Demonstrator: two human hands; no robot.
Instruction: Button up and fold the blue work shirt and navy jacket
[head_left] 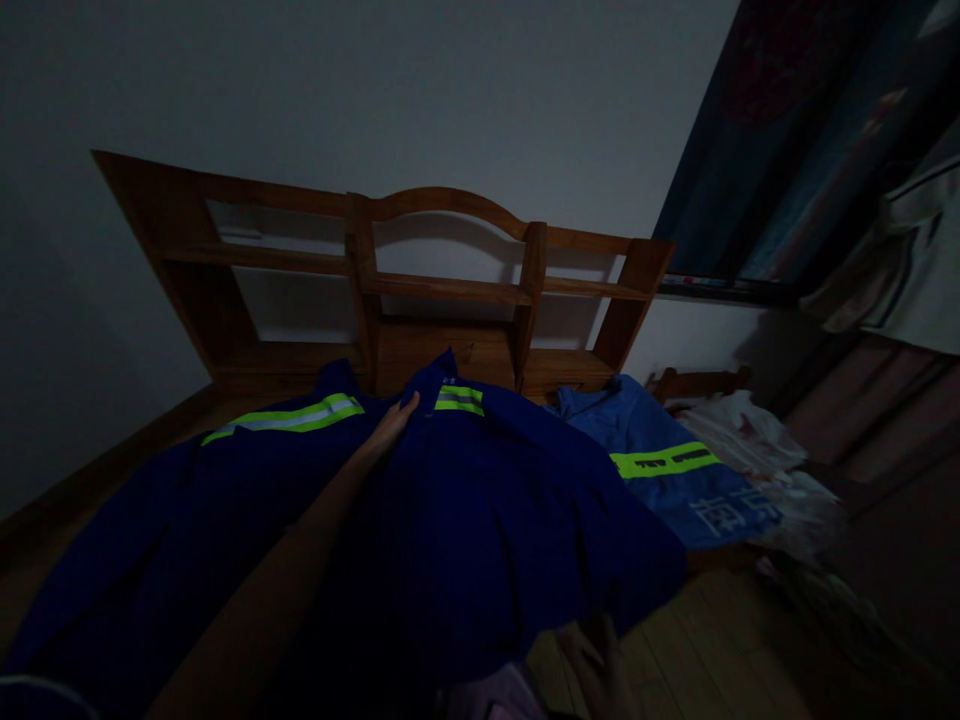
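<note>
A dark blue work jacket (480, 520) with yellow-green and silver reflective strips is spread before me, its front opened out. My left hand (396, 422) reaches over the cloth and grips the jacket's front edge just below the collar, thumb on top. Low in the picture, my right hand (592, 655) is dim and partly in shadow beside the jacket's lower right edge. Its fingers look apart, and I see nothing between them. To the right lies a lighter blue garment (660, 460) with a yellow-green band and pale printed characters.
Behind the jacket stands a wooden shelf unit (450, 290) against a pale wall. White plastic bags (750, 430) lie at the right, near a wooden chair back (701, 383). Light-coloured clothing (915, 260) hangs at the far right, by a dark window. Wooden flooring (675, 640) shows below.
</note>
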